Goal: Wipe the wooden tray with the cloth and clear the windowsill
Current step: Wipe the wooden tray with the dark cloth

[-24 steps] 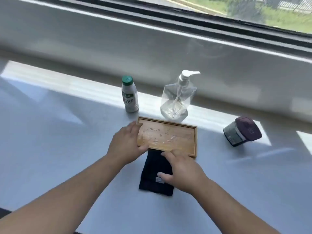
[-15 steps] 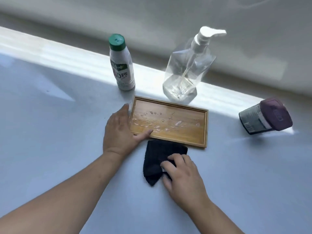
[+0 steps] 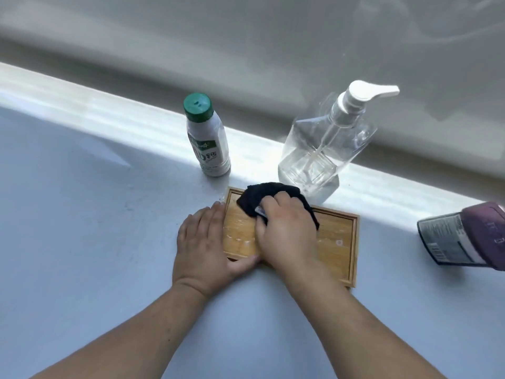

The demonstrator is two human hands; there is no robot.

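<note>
With my left hand (image 3: 203, 246) spread flat on the wooden tray's (image 3: 337, 239) left end near the windowsill's back edge, my right hand (image 3: 287, 231) clutched the black cloth (image 3: 262, 198) inside it, where a hard far stroke risked toppling the pump bottle (image 3: 319, 160) just behind.

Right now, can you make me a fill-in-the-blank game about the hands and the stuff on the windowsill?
1. The right hand presses a ____ cloth on the wooden tray.
2. The left hand steadies the tray's ____ end.
3. The white bottle has a ____ cap.
4. The jar with the purple lid lies on its ____.

Missing words: black; left; green; side
</note>
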